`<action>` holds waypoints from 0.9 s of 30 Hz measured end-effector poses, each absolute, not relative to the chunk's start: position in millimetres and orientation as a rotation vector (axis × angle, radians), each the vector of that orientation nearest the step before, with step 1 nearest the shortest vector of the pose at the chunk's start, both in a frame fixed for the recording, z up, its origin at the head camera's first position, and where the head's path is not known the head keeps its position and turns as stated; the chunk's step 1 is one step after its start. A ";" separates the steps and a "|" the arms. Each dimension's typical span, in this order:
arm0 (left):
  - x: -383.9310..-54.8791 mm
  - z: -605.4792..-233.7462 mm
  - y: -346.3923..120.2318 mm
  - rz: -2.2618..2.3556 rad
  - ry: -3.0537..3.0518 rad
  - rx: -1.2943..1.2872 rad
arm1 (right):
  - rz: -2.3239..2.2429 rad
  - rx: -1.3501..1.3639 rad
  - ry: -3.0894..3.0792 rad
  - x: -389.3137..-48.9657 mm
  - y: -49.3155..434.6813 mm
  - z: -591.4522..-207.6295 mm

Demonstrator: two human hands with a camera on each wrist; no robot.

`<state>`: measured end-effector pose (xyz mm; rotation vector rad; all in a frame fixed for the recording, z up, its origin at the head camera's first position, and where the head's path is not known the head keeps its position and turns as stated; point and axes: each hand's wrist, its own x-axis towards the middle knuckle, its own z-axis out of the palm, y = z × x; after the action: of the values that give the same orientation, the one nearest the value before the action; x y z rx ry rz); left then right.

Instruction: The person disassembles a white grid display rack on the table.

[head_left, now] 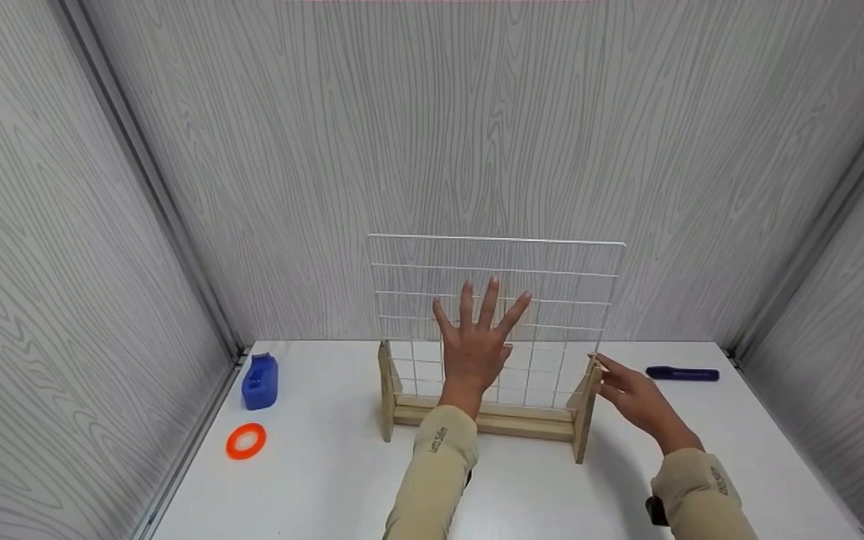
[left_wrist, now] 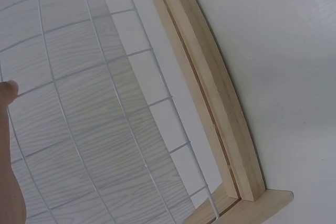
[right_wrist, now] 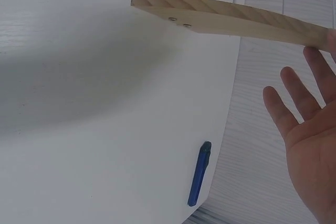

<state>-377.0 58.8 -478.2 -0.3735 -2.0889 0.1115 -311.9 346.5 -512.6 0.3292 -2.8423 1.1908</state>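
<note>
A white wire grid panel (head_left: 499,300) stands upright in a wooden stand (head_left: 526,426) with a board at each end. My left hand (head_left: 475,352), its fingers spread wide and straight, is at the middle of the grid on the near side. In the left wrist view, a fingertip (left_wrist: 11,88) overlaps the wires, and the grid's lower edge runs along the wooden base bar (left_wrist: 210,85). At the right end board (head_left: 586,412), my right hand (head_left: 634,397) touches the upper tip with extended fingers. The right wrist view shows those fingers (right_wrist: 296,87) nearly straight beside the board; the thumb is hidden.
On the white table (head_left: 312,480), a blue plastic object (head_left: 260,382) stands at the left, with a flat orange ring (head_left: 246,441) in front of it. A dark blue, pen-shaped tool (head_left: 683,373) lies at the back right. Grey wood-grain walls (head_left: 477,135) enclose the back and sides.
</note>
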 end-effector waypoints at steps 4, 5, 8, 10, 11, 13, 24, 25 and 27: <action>-377.1 -476.5 58.2 0.105 -2.089 -0.369 | 1.196 0.347 -2.828 -314.1 345.8 -513.9; -377.0 -476.0 58.1 0.102 -2.085 -0.370 | 1.200 0.350 -2.826 -314.5 345.6 -514.0; -376.7 -473.5 58.1 0.106 -2.080 -0.373 | 1.204 0.354 -2.828 -314.8 345.8 -514.3; -376.5 -471.5 58.3 0.120 -2.076 -0.374 | 1.215 0.347 -2.826 -314.2 345.9 -513.9; -376.5 -470.6 58.5 0.124 -2.075 -0.376 | 1.215 0.350 -2.826 -313.7 346.0 -513.4; -376.0 -468.8 58.8 0.129 -2.076 -0.380 | 1.208 0.353 -2.827 -312.8 346.1 -512.3; -376.8 -459.3 59.3 0.136 -2.082 -0.392 | 1.188 0.350 -2.824 -310.3 344.5 -510.2; -376.8 -458.0 59.2 0.137 -2.082 -0.392 | 1.180 0.359 -2.821 -310.4 344.6 -510.1; -377.2 -455.8 59.0 0.133 -2.081 -0.394 | 1.169 0.364 -2.821 -311.1 344.7 -510.2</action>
<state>-377.2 59.0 -455.8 -0.3937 -2.0810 0.1332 -311.1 344.7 -510.2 0.3642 -2.8205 1.1685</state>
